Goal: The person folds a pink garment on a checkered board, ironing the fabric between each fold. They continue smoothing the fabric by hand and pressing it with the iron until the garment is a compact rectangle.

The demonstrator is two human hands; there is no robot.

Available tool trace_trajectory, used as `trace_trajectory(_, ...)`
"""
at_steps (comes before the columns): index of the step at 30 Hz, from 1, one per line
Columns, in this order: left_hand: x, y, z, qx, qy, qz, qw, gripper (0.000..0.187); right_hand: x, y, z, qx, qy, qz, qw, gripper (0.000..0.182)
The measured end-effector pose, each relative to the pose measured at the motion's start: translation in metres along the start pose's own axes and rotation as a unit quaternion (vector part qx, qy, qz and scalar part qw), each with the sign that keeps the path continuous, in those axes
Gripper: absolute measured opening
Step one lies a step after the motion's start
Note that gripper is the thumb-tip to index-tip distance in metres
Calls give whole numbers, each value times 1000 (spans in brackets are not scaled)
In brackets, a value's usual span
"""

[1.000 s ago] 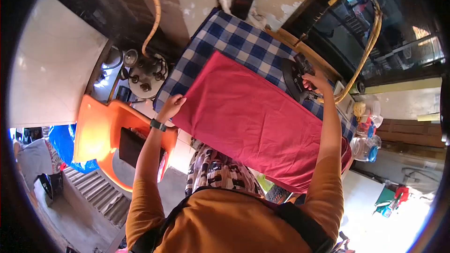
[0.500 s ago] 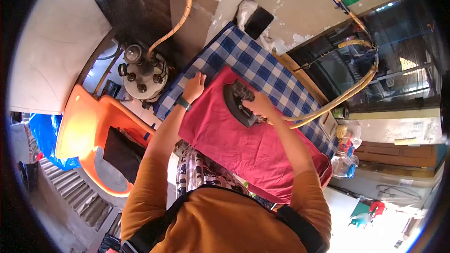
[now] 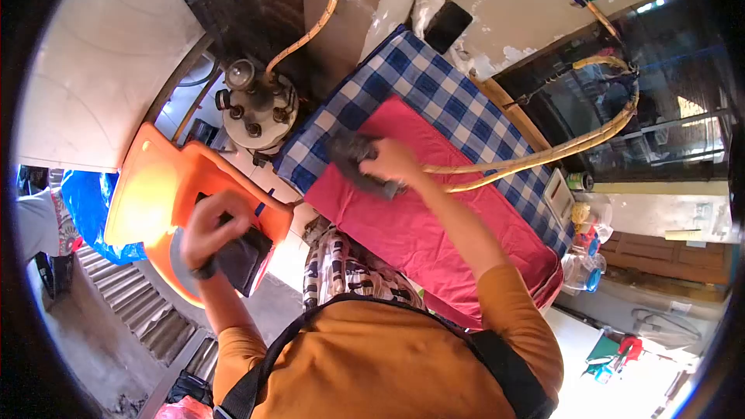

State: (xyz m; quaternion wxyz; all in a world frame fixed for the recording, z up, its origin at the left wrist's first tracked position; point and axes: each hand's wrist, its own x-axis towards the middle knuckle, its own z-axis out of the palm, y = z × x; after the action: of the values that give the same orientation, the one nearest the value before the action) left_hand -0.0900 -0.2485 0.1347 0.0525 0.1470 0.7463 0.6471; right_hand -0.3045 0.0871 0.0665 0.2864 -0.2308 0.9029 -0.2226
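My right hand [image 3: 392, 161] is closed around the handle of a dark steam iron [image 3: 347, 157]. The iron, blurred by motion, is over the left part of a red cloth [image 3: 458, 240]. That cloth lies spread on a blue-and-white checked cover [image 3: 434, 77] and hangs toward my body. Two tan-wrapped hoses [image 3: 535, 161] run from the iron off to the right. Away from the cloth, my left hand [image 3: 211, 233] is above an orange plastic chair [image 3: 159, 178] with dark fabric [image 3: 252, 252] on it. Its bent fingers are smeared by motion, and I see nothing in them.
A boiler-like tank [image 3: 264, 112] with several knobs and a hose stands beyond the chair. A black phone-like slab [image 3: 448, 27] lies at the table's far corner. Plastic bottles [image 3: 582, 271] stand at the right end. A blue plastic bag [image 3: 89, 209] is behind the chair.
My left hand has left the cloth's edge and swung left over the chair. My right hand has moved the iron left across the cloth. The view has shifted slightly.
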Motion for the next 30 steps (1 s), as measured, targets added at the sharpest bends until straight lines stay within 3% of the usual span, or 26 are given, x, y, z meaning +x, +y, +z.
trace_trajectory(2,-7,37,-36,-25,-258,260,930,14,-15,-16,34,9,-23,-64,998,44)
trace_trajectory(4,11,104,-12,-64,-364,346,862,15,-23,-29,55,-4,-9,-97,995,42)
trace_trajectory(7,27,158,35,-76,-430,405,804,15,-22,-26,60,-1,51,-41,998,43)
trace_trajectory(13,45,193,94,-94,-467,425,770,16,-63,60,-1,37,137,123,982,41)
trace_trajectory(17,47,199,119,-98,-457,409,784,16,-143,159,-32,132,193,307,923,39)
trace_trajectory(19,47,200,128,-101,-449,395,795,16,-198,208,-34,187,267,307,894,40)
trace_trajectory(21,46,201,136,-101,-439,380,808,17,-245,267,-28,286,252,316,869,33)
trace_trajectory(23,44,200,142,-103,-430,366,819,17,-292,284,-29,402,247,323,820,24)
trace_trajectory(26,39,201,152,-113,-422,352,828,17,-335,300,-34,429,212,264,837,17)
trace_trajectory(28,37,202,156,-123,-422,349,828,17,-347,304,-38,397,117,302,858,19)
trace_trajectory(30,36,204,160,-139,-429,354,819,18,-344,292,-48,367,96,339,861,20)
